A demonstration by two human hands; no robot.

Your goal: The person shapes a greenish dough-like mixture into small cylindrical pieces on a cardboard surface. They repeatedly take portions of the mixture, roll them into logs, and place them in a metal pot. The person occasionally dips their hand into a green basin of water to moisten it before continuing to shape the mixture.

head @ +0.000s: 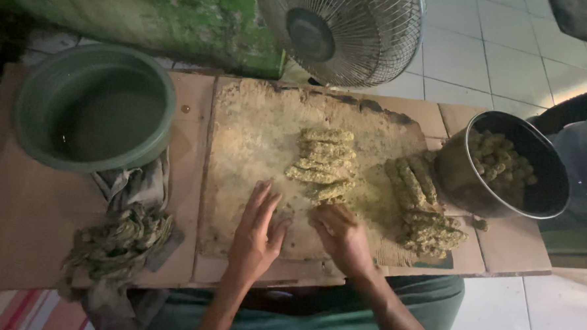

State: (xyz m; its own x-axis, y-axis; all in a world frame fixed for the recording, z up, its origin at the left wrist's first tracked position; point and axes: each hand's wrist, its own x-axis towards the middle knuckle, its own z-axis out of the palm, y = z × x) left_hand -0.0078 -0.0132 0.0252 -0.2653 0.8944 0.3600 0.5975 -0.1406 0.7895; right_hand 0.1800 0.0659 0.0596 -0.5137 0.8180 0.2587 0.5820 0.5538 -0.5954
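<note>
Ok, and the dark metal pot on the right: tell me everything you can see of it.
The dark metal pot is round and deep, with a thin rim and dull, dark walls. It lies tipped, mouth turned up toward the camera, at the right end of the cardboard-covered table. Inside sits a heap of greenish crumb-coated rolls. More such rolls lie against its left side. Neither hand touches it.
</note>
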